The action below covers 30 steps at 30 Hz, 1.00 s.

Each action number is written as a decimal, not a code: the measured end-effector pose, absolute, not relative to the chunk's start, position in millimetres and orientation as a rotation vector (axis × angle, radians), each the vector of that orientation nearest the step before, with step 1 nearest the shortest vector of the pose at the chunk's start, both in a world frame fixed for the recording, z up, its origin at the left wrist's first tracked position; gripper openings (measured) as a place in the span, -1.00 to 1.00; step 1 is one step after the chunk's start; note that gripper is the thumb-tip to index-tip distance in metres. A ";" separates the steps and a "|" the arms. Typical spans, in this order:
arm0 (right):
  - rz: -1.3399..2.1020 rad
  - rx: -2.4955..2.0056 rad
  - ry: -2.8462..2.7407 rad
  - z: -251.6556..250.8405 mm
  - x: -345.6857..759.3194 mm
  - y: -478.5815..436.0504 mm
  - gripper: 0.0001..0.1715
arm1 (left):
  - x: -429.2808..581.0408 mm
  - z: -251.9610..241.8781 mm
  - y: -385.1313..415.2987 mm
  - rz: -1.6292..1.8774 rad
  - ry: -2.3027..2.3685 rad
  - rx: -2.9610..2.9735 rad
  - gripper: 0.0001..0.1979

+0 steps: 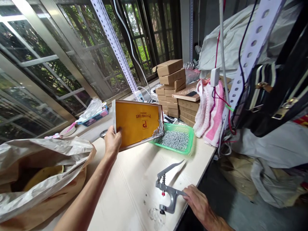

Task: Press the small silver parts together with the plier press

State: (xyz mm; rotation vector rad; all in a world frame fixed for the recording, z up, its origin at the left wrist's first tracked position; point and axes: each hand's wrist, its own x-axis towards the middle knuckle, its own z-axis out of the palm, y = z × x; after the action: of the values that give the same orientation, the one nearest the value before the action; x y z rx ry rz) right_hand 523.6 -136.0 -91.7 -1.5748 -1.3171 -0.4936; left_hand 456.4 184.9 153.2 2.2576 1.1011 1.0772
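Note:
My left hand [113, 139] grips the near left end of a shallow box lid [134, 125] with an orange inside and upside-down printing. The lid is tilted, its right corner low over a green plastic basket [191, 141]. Small silvery metal pieces [158, 129], like rivets, are heaped in that corner. More of the same pieces [175, 140] fill the basket. In my right hand [196, 202], fingers closed round one handle, is a grey hand press plier [172, 192] with a spring and a red tip. Its upper handle stands apart from the lower one.
Small cardboard boxes [171, 78] are stacked at the back. A pink and white towel [209, 110] hangs by the perforated metal post [250, 48] on the right. An open paper sack [79, 160] stands at the left. The table's right edge runs close to my right hand.

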 end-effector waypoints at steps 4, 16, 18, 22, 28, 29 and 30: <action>-0.528 -1.592 -1.324 -86.2 523.9 -136.2 -0.80 | 467.9 171.8 169.1 0.991 1.174 2.418 -0.86; -0.549 -1.628 -1.301 -87.6 522.5 -136.7 -0.79 | 495.5 202.2 128.0 0.825 1.152 2.790 -0.83; -0.534 -1.630 -1.302 -88.2 522.5 -136.7 -0.78 | 495.1 204.4 121.1 0.814 1.121 2.849 -0.83; -0.526 -1.628 -1.300 -85.8 522.2 -136.8 -0.80 | 487.9 207.7 103.9 0.878 0.979 2.986 -0.84; -0.553 -1.629 -1.300 -86.9 522.5 -136.1 -0.79 | 473.3 204.2 86.2 0.963 0.754 3.087 -0.80; -0.559 -1.628 -1.303 -87.6 522.7 -135.7 -0.79 | 472.9 204.1 84.6 0.970 0.737 3.082 -0.81; -0.561 -1.628 -1.305 -88.0 522.9 -135.3 -0.79 | 473.2 205.0 83.2 0.979 0.736 3.071 -0.82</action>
State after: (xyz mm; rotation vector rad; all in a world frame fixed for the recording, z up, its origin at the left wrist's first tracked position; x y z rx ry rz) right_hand 522.9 -135.3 -88.0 -1.6279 -1.3051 -0.5609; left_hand 473.2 83.2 205.0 3.0707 0.7359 0.9791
